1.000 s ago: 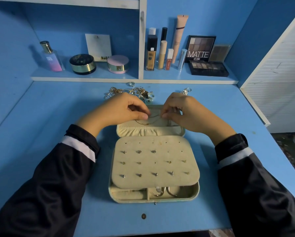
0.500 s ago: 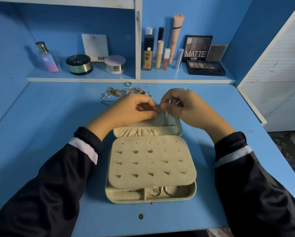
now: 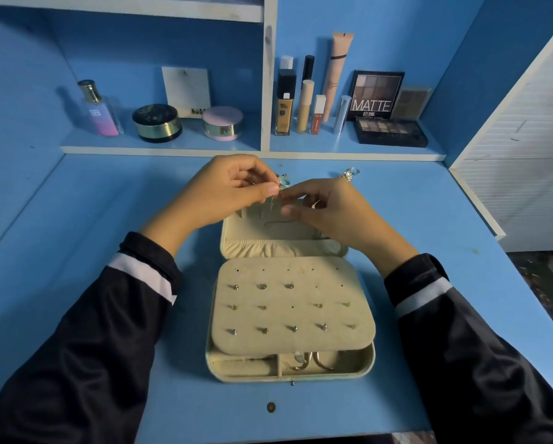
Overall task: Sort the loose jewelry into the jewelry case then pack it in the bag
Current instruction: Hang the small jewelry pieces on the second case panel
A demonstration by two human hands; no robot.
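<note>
Over the open lid, at twelve o'clock of the jewelry case (image 3: pixel 211 363), your left grip (image 3: pixel 230 193) and right grip (image 3: pixel 333 216) each pinch a thin gold chain (image 3: pixel 272 201). You probably hold it stretched so it hangs in the lid untangled. Loose rings (image 3: pixel 349 175) wait on the table (image 3: pixel 76 219) at one o'clock.

The head-worn camera looks forward and down, close over the blue desk (image 3: pixel 76 251).

"MATTE" on the upright eyeshadow palette (image 3: pixel 377 94), "NUD" on the white card (image 3: pixel 187 91), "SB" on the perfume bottle (image 3: pixel 99 113)
</note>
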